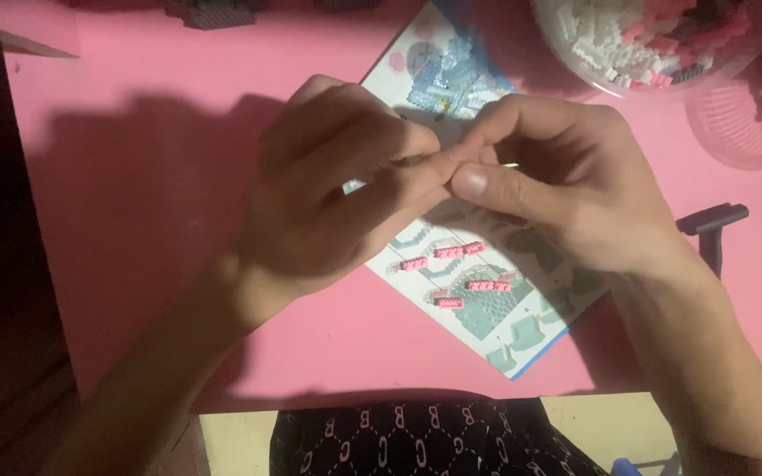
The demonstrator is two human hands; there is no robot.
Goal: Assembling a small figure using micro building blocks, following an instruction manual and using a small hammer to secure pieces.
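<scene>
Head view: both hands meet above a pink tabletop [134,220], over an instruction sheet [487,300] printed with building diagrams. Left hand [328,203] has its fingers curled, and its grip is closed at the tips on something very small; right hand [566,194] pinches from the opposite side, thumb pressed against the left fingertips. The piece between them is almost wholly hidden; only a dark sliver shows at the meeting point, so its shape and colour cannot be told.

Several short pink brick strips [460,251] lie loose on the sheet, just below the hands. A clear tub of white and pink bricks [637,44] sits at the far right, with a second tub [751,115] beside it. A dark tool handle [712,220] lies at the right.

Hazards, as judged:
- The pinched piece could slip out if pressure is uneven; it is held above the sheet and might bounce off the near edge onto the lap.
- A wrist lowered onto the sheet could scatter the loose strips.
- Shadow from both hands darkens the work point, so misalignment may go unnoticed.
</scene>
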